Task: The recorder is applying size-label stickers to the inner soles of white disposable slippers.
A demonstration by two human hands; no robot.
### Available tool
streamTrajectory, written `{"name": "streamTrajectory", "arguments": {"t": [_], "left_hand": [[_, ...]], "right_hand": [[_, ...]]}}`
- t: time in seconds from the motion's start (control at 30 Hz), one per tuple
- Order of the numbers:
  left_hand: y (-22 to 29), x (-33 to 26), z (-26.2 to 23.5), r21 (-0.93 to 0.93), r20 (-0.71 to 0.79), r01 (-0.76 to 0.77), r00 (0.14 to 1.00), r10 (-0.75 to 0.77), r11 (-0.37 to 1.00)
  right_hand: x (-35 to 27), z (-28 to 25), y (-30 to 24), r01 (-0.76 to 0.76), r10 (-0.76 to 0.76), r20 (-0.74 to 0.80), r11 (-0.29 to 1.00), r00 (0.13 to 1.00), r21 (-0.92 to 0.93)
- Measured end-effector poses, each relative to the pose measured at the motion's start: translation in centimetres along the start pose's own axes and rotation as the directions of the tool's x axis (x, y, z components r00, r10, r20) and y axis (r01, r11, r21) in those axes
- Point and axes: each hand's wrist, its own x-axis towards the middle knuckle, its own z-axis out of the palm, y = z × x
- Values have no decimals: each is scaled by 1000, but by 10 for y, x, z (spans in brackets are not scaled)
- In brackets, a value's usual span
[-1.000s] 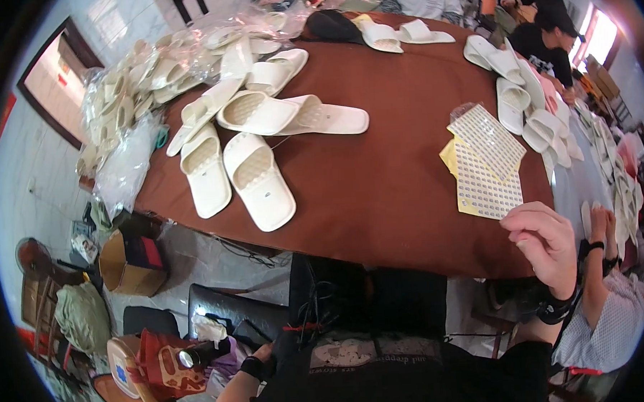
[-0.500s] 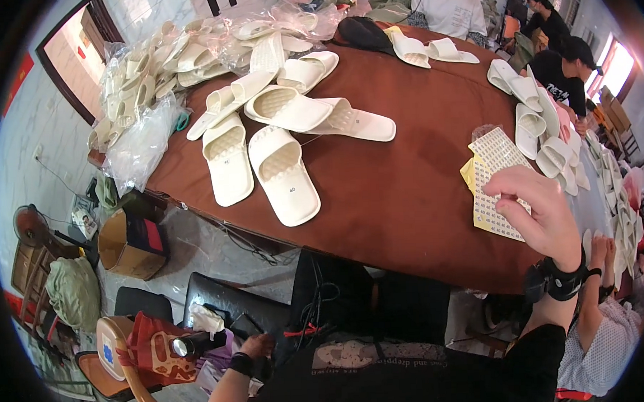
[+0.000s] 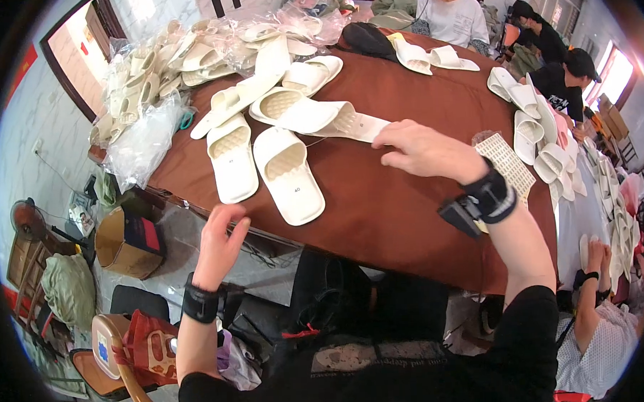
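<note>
My right hand (image 3: 429, 152) is over the middle of the brown-covered table, its fingers bent in. It covers the end of a cream slipper (image 3: 362, 126); whether it touches that slipper, or has something small in the fingertips, I cannot make out. At the table's front edge my left hand (image 3: 222, 241) is held with thumb and fingers apart and nothing in it. Just beyond it lies a cream slipper (image 3: 236, 177), its toe strap toward the far side. A second slipper (image 3: 296, 195) lies to its right. Behind my right wrist is a sheet of small labels (image 3: 509, 165), partly hidden.
A heap of slippers in clear plastic (image 3: 186, 59) fills the table's far left. More slippers (image 3: 530, 123) line the right edge, and a pair (image 3: 431, 56) lies at the back. Co-workers sit at the far side and right. A cardboard box (image 3: 126, 242) stands on the floor.
My right hand has moved left from the label sheet to the slipper at the middle. My left hand has come up from beside the chair to the table's front edge.
</note>
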Motion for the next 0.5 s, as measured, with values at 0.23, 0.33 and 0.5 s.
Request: {"name": "streamTrajectory", "arguments": {"t": [0.23,0.33,0.5], "left_hand": [[-10,74,22,472,102,79,984,-144,878],[-2,98,28,581,225,129,923,-311,804],[-15,125,39,494,278,201,886,-372,846]], "right_hand": [[70,59,23,-87,102,81,981,991,-172],[88,81,29,-85,92,25,972,995,-219],[106,103,28,-171,170,-28,985,985,-32]]}}
